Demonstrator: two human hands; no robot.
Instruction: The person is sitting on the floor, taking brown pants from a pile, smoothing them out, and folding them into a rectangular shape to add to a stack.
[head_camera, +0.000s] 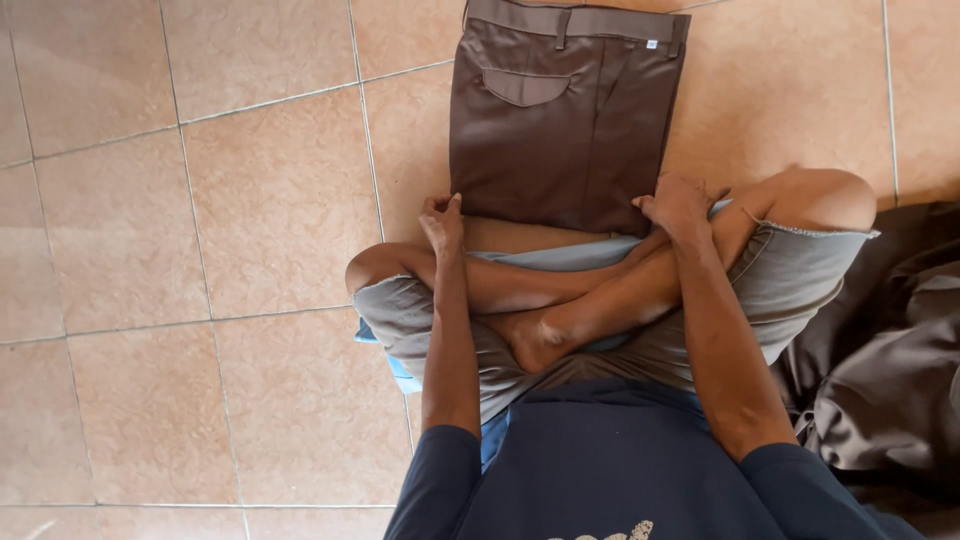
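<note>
A floor (270, 200) of pale orange tiles with thin grout lines fills the view, and a person sits cross-legged on it.

Nearest, the dark blue shirt and the two forearms reach forward over crossed bare legs in grey shorts. A heap of dark brown cloth (890, 360) lies just beside the right thigh.

Past the knees, the left hand (442, 222) has its fingers curled and pinching the near left corner of the trousers (560, 120). The right hand (680, 205) grips the near right corner in the same way, fingers bent over the folded edge. The trousers are brown, folded, and lie flat on the tiles straight ahead, waistband at the far end, a flap pocket facing up.

Risks, as I judge them: the hold is only at two corners, so an uneven pull could skew the fold and drag the waistband off square. The smooth fabric may slide on the tile and let the under layer creep out. The near edge sits touching the shins, so a shifted leg could crumple it.
</note>
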